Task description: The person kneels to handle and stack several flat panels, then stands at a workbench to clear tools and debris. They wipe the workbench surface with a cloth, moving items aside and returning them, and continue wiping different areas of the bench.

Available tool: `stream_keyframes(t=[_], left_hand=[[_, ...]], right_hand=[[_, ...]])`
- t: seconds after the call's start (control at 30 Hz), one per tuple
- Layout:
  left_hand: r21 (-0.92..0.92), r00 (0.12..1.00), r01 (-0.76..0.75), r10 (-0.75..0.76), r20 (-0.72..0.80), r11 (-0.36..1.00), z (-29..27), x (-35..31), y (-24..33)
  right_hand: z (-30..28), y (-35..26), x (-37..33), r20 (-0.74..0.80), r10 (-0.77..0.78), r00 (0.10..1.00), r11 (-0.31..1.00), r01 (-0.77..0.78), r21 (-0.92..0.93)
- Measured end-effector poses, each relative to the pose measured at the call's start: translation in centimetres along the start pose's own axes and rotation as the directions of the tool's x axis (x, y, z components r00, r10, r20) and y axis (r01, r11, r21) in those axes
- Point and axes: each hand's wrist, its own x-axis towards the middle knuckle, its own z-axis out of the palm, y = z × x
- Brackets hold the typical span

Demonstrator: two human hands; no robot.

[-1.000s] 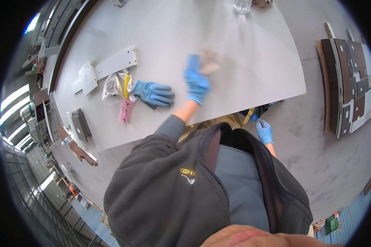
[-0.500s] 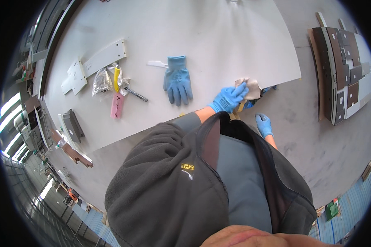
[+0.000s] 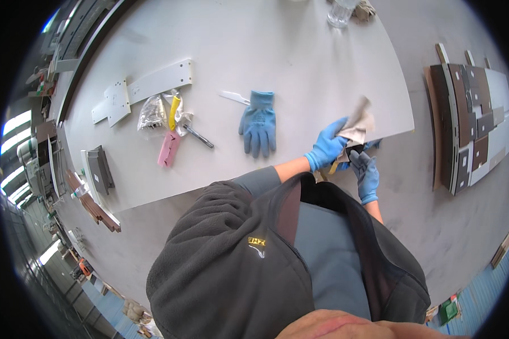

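1. Left hand [image 3: 327,150]: in a blue glove, fingers closed on a beige cloth [image 3: 356,131], pinching its lower part while the top stands up blurred; it sits at the cloth's eight o'clock.
2. Right hand [image 3: 366,179]: also gloved in blue, at the cloth's six o'clock, fingers partly bent beside a dark item [image 3: 354,150]; whether they grip it, I cannot tell.
3. The cloth is just inside the near edge of the pale table [image 3: 305,68], not far from the corner at its three o'clock.
4. At the cloth's nine o'clock a loose glove [image 3: 258,127] lies flat, palm part toward the person, with a white blade [image 3: 233,97] at its ten-to-eleven.
5. Further toward nine from the glove: a marker [image 3: 200,137], a pink piece [image 3: 168,150], a yellow handle [image 3: 174,113] and a clear bag [image 3: 151,114]; a drilled white panel [image 3: 164,79] lies at ten.
6. A glass [image 3: 340,14] stands at the cloth's twelve.
7. Tabletop stretches between cloth and loose glove, and up toward the glass.
8. Past the corner, grey floor [image 3: 430,226] separates the table from stacked boards [image 3: 481,127] at three.
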Motion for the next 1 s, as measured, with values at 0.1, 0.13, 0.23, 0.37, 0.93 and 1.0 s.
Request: stream_keyframes(t=[0.1,0.13,0.23,0.37,0.93,1.0], left_hand=[[-0.238,0.995,0.070,-0.085,-0.055,0.969,-2.0,0.7,3.5],[-0.122,0.999,0.008,-0.003,0.034,0.993,-3.0,0.6,4.3],[0.440,0.907,-0.400,0.417,0.064,0.804,-4.6,-1.1,6.0],[0.506,0.911,-0.364,0.412,0.020,0.781,-10.3,-2.4,7.9],[0.613,0.804,-0.208,0.490,-0.336,0.762,-39.3,-8.0,10.6],[0.644,0.806,-0.162,0.477,-0.351,0.747,-40.7,-8.3,9.8]], right_hand=[[7.6,-4.8,-0.7,0.177,-0.204,0.963,0.969,0.173,0.176],[10.4,-6.0,-0.9,0.204,-0.256,0.945,0.956,0.216,0.200],[18.0,-8.9,-0.2,0.239,-0.198,0.951,0.980,0.198,0.021],[26.4,-8.7,0.7,0.210,-0.177,0.961,0.983,0.165,0.076],[58.4,-8.6,11.4,0.429,-0.196,0.882,0.953,0.274,-0.127],[62.9,-9.2,14.4,0.534,-0.144,0.833,0.962,0.245,-0.122]])
